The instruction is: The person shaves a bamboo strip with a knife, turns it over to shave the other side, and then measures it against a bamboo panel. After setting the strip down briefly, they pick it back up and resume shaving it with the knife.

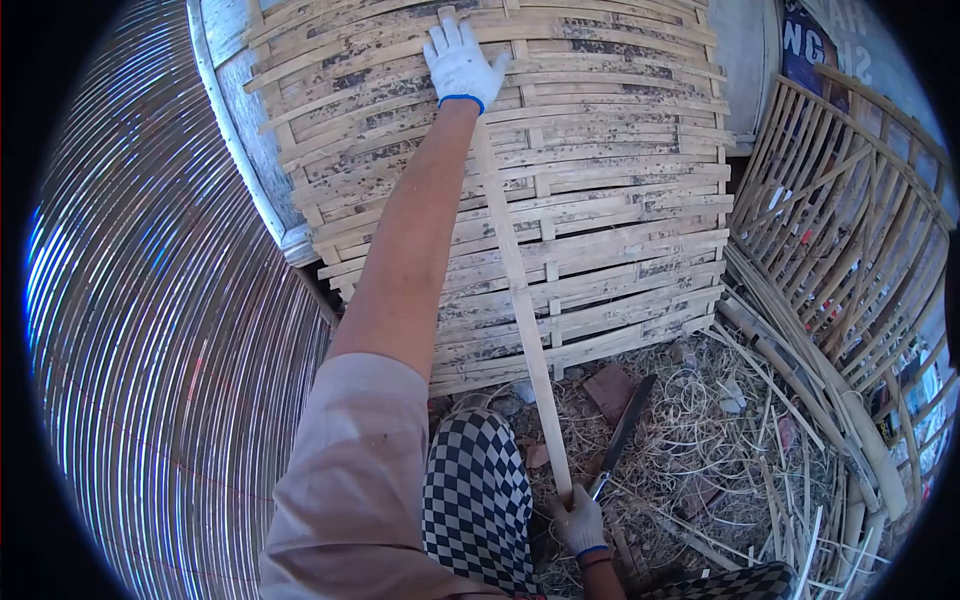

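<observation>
White-gloved and low over the shaving-strewn ground (720,445), the right hand (578,525) is gripping the lower end of a long, flat, pale bamboo strip (527,325), fingers curling about it. A long dark-bladed knife (628,425) is slanting up and right from beside that glove; whether the grip is also holding its handle, I cannot tell. From this hand the strip is lying away and slightly leftward, its long axis crossing the lower edge of a wide, black-mottled woven bamboo panel (620,265). High on the panel, between its side edges, the white-gloved left hand (465,70) is resting flat, fingers spread, nearer the strip's far end; its palm is hiding any hold. Beyond the panel's right edge, a dark banner (803,50) is showing letters seeming to read "NG"; a pale wall (890,75) is bearing "HA", the rest unclear.
</observation>
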`<state>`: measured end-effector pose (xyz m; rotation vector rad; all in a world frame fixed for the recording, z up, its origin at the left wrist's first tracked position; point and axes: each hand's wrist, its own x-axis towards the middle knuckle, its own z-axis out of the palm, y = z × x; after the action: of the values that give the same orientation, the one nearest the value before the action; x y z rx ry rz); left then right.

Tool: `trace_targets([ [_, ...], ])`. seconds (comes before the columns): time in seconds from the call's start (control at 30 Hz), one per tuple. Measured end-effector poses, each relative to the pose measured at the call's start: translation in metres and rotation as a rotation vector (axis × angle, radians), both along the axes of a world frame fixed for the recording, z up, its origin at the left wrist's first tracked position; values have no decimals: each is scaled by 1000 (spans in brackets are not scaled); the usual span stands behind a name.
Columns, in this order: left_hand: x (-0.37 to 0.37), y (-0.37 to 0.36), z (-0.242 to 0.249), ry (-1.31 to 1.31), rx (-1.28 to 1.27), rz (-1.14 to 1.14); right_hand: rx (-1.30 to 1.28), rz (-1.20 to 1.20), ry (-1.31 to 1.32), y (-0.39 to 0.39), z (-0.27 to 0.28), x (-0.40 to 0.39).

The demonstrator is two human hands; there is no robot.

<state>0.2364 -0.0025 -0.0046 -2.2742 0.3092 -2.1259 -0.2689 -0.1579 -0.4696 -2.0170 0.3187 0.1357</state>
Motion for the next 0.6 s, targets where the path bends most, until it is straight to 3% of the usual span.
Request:
trace_targets([
  [0.1,2,-4,0,147,-50,-8,-37,-15,-48,-5,-9,-2],
  [0.33,-18,-7,-4,112,-24,16,-113,-38,-63,-1,-29,0],
  [0.43,-40,-18,-34,-176,15,181,-132,-51,-66,2,-32,0],
  [0.47,-81,-24,-31,529,-77,11,-126,-58,-77,2,-28,0],
  [0.6,-129,-38,-86,522,-14,90,-131,-55,-137,-5,-30,-2],
])
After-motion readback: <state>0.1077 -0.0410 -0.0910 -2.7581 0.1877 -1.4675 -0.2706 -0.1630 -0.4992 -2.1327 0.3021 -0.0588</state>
